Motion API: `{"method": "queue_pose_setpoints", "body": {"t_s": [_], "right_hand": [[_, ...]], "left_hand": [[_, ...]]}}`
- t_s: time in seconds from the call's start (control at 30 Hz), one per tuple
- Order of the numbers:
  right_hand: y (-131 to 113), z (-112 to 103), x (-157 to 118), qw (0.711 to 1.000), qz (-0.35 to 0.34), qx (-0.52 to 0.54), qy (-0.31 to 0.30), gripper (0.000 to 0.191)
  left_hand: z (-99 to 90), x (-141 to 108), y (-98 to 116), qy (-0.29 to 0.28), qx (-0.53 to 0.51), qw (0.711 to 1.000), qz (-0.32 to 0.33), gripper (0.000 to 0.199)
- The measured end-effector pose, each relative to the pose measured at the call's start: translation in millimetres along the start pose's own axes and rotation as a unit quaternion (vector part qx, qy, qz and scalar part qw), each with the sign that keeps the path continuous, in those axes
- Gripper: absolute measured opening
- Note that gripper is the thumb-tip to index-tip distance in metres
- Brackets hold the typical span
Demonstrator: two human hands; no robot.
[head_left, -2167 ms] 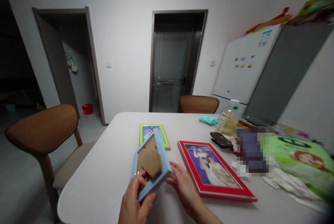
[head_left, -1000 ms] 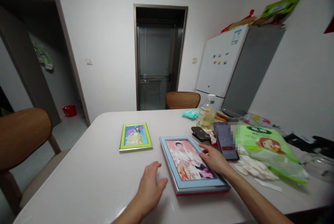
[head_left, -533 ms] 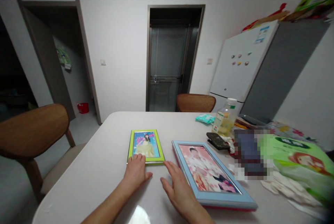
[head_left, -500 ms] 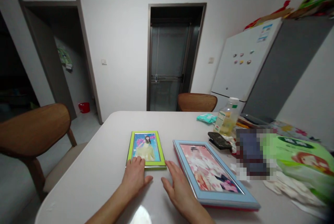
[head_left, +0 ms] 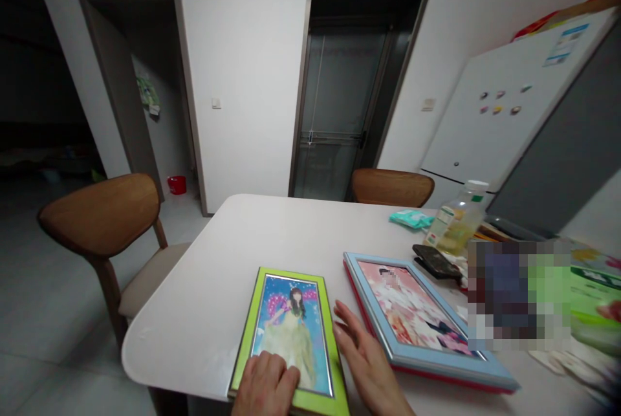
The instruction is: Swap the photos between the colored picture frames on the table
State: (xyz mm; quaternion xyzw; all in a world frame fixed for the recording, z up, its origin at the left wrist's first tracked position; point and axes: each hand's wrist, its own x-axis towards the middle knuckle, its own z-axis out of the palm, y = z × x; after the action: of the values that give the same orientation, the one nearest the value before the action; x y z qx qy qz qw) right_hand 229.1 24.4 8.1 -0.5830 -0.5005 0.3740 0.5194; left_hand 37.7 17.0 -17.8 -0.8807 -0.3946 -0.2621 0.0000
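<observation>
A lime-green picture frame [head_left: 326, 319] lies face up on the white table, showing a figure in a pale yellow dress on a blue ground. My left hand [head_left: 268, 385] is closed over its lower left part, fingers bent and resting on the picture; the fingertips are partly hidden. Along the frame's right edge is my right hand [head_left: 366, 361], open, its fingers stretched out; I cannot tell whether they touch the edge. Just right of that hand, a larger light-blue picture frame [head_left: 378, 303] with a red underside lies face up.
Farther right are a dark wallet-like case [head_left: 436, 262], a bottle of yellowish liquid [head_left: 458, 225], a teal packet [head_left: 411, 218], a blurred dark item and a green package [head_left: 594, 296]. Wooden chairs stand left [head_left: 104, 215] and behind the table [head_left: 392, 187]. A white fridge [head_left: 509, 138] stands back right.
The green frame has come toward me and its lower end is now nearer the table's front edge. My left hand has curled onto it. The camera view has turned left and down.
</observation>
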Motion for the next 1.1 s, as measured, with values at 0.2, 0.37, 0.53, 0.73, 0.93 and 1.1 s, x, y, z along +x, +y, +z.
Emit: {"method": "queue_pose_setpoints", "body": {"t_s": [0.2, 0.37, 0.53, 0.73, 0.93, 1.1], "right_hand": [[-25, 11, -5, 0.994, -0.069, 0.085, -0.011, 0.048], [-28, 51, -6, 0.959, -0.230, -0.124, -0.114, 0.063], [-18, 65, 0, 0.935, -0.265, -0.207, -0.113, 0.056], [-5, 52, 6, 0.915, -0.271, -0.278, -0.109, 0.036], [-10, 43, 11, 0.901, -0.259, -0.323, -0.129, 0.033], [-15, 42, 15, 0.884, -0.254, -0.361, -0.151, 0.029]], "left_hand": [[-47.1, 21, 6, 0.145, -0.207, 0.960, -0.123, 0.046], [-66.3, 31, 11, 0.217, -0.398, 0.855, -0.253, 0.060], [-61.2, 21, -4, 0.221, -0.505, 0.778, -0.302, 0.069], [-42.8, 5, -32, 0.144, -0.415, 0.824, -0.357, 0.053], [-28.8, -7, -42, 0.071, -0.165, 0.937, -0.299, 0.052], [-24.6, -13, -46, 0.044, -0.071, 0.968, -0.236, 0.046]]}}
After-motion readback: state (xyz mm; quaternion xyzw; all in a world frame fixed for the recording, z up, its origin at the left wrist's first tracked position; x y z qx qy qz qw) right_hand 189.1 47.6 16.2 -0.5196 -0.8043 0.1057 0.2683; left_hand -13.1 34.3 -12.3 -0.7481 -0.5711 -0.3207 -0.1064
